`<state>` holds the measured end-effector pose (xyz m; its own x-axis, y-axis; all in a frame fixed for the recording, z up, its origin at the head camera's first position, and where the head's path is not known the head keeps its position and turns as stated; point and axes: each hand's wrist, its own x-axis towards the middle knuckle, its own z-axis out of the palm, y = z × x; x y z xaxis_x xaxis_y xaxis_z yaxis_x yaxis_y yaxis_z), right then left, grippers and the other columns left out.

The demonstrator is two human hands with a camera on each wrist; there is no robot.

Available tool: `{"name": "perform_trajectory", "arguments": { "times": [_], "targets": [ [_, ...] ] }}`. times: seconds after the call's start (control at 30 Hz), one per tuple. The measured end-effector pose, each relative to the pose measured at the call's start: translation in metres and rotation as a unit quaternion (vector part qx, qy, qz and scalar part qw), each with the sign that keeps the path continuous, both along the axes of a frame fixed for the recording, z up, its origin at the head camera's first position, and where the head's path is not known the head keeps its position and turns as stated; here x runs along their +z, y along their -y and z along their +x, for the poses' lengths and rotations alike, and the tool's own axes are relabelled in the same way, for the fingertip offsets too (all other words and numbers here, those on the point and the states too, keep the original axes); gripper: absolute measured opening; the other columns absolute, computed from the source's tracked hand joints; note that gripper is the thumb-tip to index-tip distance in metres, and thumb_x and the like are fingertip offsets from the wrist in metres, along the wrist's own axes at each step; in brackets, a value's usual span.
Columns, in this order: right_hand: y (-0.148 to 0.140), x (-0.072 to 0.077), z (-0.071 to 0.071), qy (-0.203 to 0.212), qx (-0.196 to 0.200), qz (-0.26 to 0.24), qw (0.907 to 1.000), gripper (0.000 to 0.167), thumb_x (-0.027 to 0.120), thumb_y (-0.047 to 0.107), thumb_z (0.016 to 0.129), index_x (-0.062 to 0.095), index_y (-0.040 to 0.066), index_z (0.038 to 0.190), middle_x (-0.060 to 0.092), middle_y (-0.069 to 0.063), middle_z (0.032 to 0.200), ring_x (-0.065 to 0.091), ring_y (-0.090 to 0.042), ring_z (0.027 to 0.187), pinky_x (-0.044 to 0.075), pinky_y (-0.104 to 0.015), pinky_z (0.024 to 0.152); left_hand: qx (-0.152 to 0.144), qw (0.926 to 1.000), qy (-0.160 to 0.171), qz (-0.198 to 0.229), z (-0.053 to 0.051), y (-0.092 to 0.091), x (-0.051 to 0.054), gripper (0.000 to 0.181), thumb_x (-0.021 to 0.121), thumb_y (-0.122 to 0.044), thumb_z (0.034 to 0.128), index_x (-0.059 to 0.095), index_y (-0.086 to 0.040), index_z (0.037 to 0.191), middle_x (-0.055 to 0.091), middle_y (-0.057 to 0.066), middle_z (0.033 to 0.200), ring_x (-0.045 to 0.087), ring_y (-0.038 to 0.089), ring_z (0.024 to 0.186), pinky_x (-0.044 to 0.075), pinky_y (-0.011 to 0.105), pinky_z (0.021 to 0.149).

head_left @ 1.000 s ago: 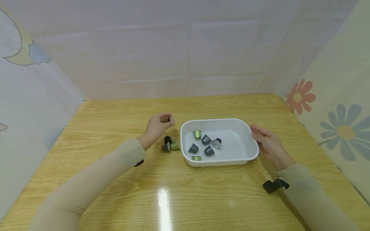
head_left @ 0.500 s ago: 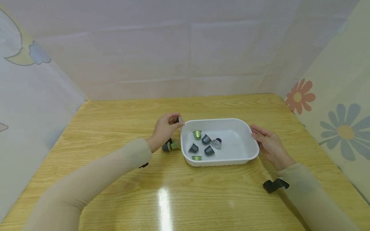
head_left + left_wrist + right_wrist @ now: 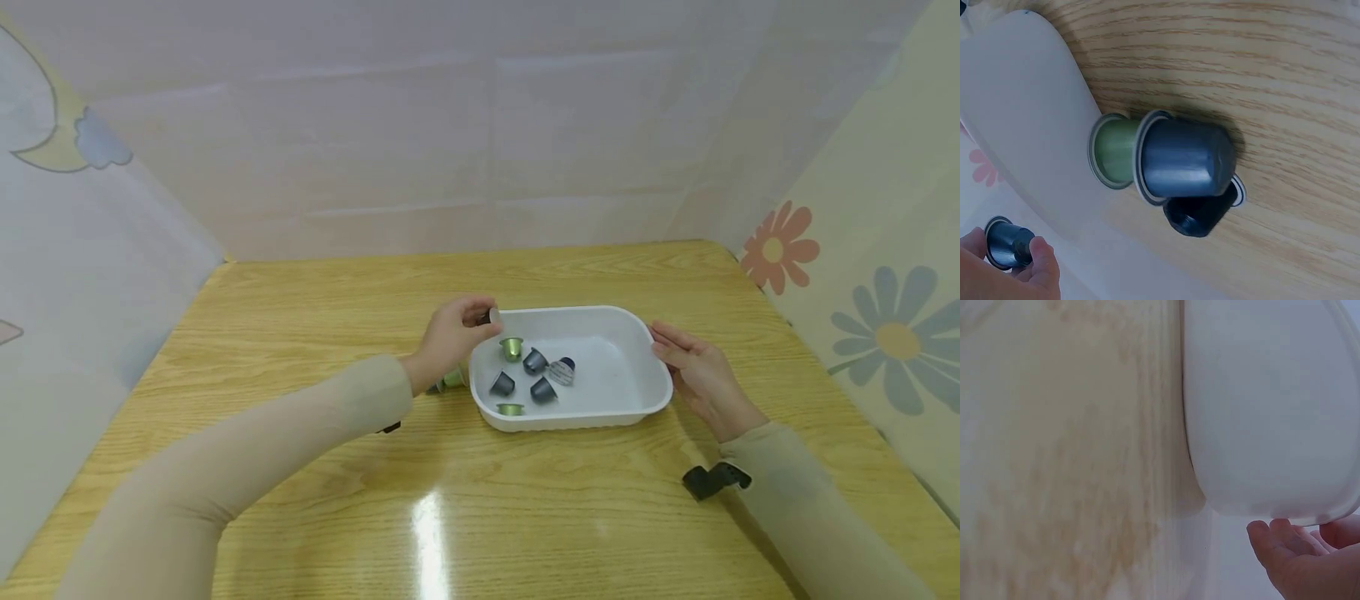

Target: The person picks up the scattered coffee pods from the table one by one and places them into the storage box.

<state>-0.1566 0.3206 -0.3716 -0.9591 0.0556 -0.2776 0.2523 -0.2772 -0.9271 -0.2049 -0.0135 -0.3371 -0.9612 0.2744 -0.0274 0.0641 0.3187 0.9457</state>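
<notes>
Left hand pinches a dark capsule over the tray corner

Your left hand (image 3: 456, 332) has its thumb and fingers together on a dark capsule (image 3: 1007, 245), clamped between the tips. You hold it at the rear left corner of the white tray (image 3: 615, 367), with its pale lid facing right in the head view; whether it touches the rim, I cannot tell.

Your right hand (image 3: 705, 382) is at the tray's right end, its fingers fairly straight and touching the outer side. Your thumb is up by the rim, apart from the lower fingers in the right wrist view; I cannot tell whether it presses there.

Inside the tray, six capsules lie loosely in the left and middle part: a green capsule (image 3: 512, 348) near the back, another partly hidden behind the front rim, three dark grey ones, and a capsule with its printed lid (image 3: 561, 373) turned up.

Just outside the tray's left end, your left wrist view shows three more on the wooden table (image 3: 1297, 81): a green one (image 3: 1115, 151) next to the tray wall, a blue one (image 3: 1188, 157) overlapping it, and a black one (image 3: 1200, 212) beside them.
</notes>
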Motion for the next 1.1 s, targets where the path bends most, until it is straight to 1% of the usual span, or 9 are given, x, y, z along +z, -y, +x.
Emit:
{"name": "perform_trajectory", "arguments": {
  "times": [0.1, 0.17, 0.37, 0.53, 0.63, 0.77, 0.87, 1.0, 1.1],
  "targets": [
    [0.000, 0.000, 0.000, 0.000, 0.000, 0.000, 1.0000, 0.043, 0.066, 0.008, 0.092, 0.060, 0.018, 0.133, 0.069, 0.020, 0.097, 0.062, 0.007, 0.090, 0.051, -0.013, 0.077, -0.003, 0.9999, 0.010, -0.012, 0.002, -0.005, 0.000, 0.042, 0.070, -0.009, 0.0904, 0.058, -0.003, 0.131, 0.060, 0.010, 0.130, 0.056, 0.023, 0.118, 0.047, 0.032, 0.100],
    [0.000, 0.000, 0.000, 0.002, 0.000, 0.001, 1.0000, 0.052, 0.066, 0.008, 0.093, 0.050, 0.012, 0.142, 0.069, 0.020, 0.097, 0.062, 0.007, 0.090, 0.051, -0.013, 0.077, -0.006, 0.9997, 0.009, -0.023, 0.003, -0.009, 0.000, 0.042, 0.070, -0.010, 0.0902, 0.059, -0.005, 0.130, 0.060, 0.010, 0.130, 0.056, 0.023, 0.118, 0.046, 0.032, 0.100],
    [0.000, 0.001, -0.001, 0.008, 0.001, 0.010, 0.9999, 0.066, 0.065, 0.009, 0.093, 0.032, 0.004, 0.150, 0.068, 0.022, 0.096, 0.062, 0.007, 0.090, 0.051, -0.012, 0.077, -0.033, 0.9983, -0.012, -0.047, 0.003, -0.021, 0.001, 0.043, 0.071, -0.015, 0.0899, 0.060, -0.005, 0.130, 0.061, 0.008, 0.127, 0.057, 0.023, 0.116, 0.046, 0.034, 0.100],
    [0.000, 0.001, -0.003, 0.009, 0.004, 0.030, 0.9995, 0.071, 0.065, 0.011, 0.094, 0.025, 0.000, 0.151, 0.067, 0.024, 0.095, 0.061, 0.009, 0.089, 0.050, -0.011, 0.079, -0.047, 0.9972, -0.006, -0.057, 0.003, -0.030, 0.001, 0.043, 0.071, -0.018, 0.0907, 0.059, -0.007, 0.131, 0.061, 0.006, 0.127, 0.056, 0.021, 0.115, 0.047, 0.034, 0.098],
    [0.000, 0.000, -0.002, 0.010, 0.004, 0.032, 0.9994, 0.070, 0.065, 0.010, 0.094, 0.025, 0.000, 0.151, 0.067, 0.024, 0.095, 0.061, 0.009, 0.088, 0.050, -0.011, 0.078, -0.052, 0.9972, -0.001, -0.055, 0.002, -0.037, 0.002, 0.043, 0.071, -0.017, 0.0909, 0.059, -0.007, 0.131, 0.060, 0.006, 0.128, 0.056, 0.022, 0.116, 0.048, 0.033, 0.096],
    [0.000, 0.000, -0.001, 0.003, 0.004, 0.018, 0.9998, 0.063, 0.065, 0.009, 0.093, 0.035, 0.005, 0.149, 0.068, 0.022, 0.096, 0.062, 0.008, 0.089, 0.051, -0.012, 0.078, -0.050, 0.9973, -0.007, -0.054, 0.001, -0.045, 0.000, 0.042, 0.072, -0.016, 0.0900, 0.060, -0.006, 0.130, 0.062, 0.005, 0.126, 0.058, 0.020, 0.114, 0.049, 0.031, 0.094],
    [-0.001, 0.000, -0.001, 0.002, 0.005, 0.009, 0.9999, 0.059, 0.066, 0.008, 0.093, 0.042, 0.009, 0.146, 0.068, 0.021, 0.097, 0.062, 0.007, 0.090, 0.051, -0.012, 0.078, -0.048, 0.9968, -0.010, -0.062, 0.003, -0.051, 0.004, 0.041, 0.072, -0.016, 0.0900, 0.061, -0.006, 0.129, 0.063, 0.006, 0.125, 0.059, 0.020, 0.114, 0.050, 0.029, 0.093],
    [-0.001, 0.001, -0.001, 0.005, 0.009, 0.019, 0.9998, 0.065, 0.065, 0.010, 0.093, 0.034, 0.004, 0.150, 0.067, 0.022, 0.097, 0.061, 0.007, 0.090, 0.051, -0.012, 0.078, -0.058, 0.9958, -0.012, -0.070, 0.006, -0.058, 0.009, 0.040, 0.071, -0.016, 0.0907, 0.061, -0.005, 0.128, 0.063, 0.007, 0.124, 0.059, 0.021, 0.114, 0.050, 0.028, 0.092],
    [-0.001, 0.000, -0.001, 0.000, 0.010, 0.016, 0.9998, 0.051, 0.065, 0.010, 0.093, 0.050, 0.013, 0.142, 0.067, 0.022, 0.097, 0.062, 0.006, 0.091, 0.051, -0.013, 0.077, -0.067, 0.9949, -0.013, -0.074, 0.006, -0.061, 0.009, 0.041, 0.071, -0.016, 0.0906, 0.060, -0.005, 0.128, 0.064, 0.005, 0.122, 0.060, 0.020, 0.113, 0.051, 0.027, 0.091]
  ]
}}
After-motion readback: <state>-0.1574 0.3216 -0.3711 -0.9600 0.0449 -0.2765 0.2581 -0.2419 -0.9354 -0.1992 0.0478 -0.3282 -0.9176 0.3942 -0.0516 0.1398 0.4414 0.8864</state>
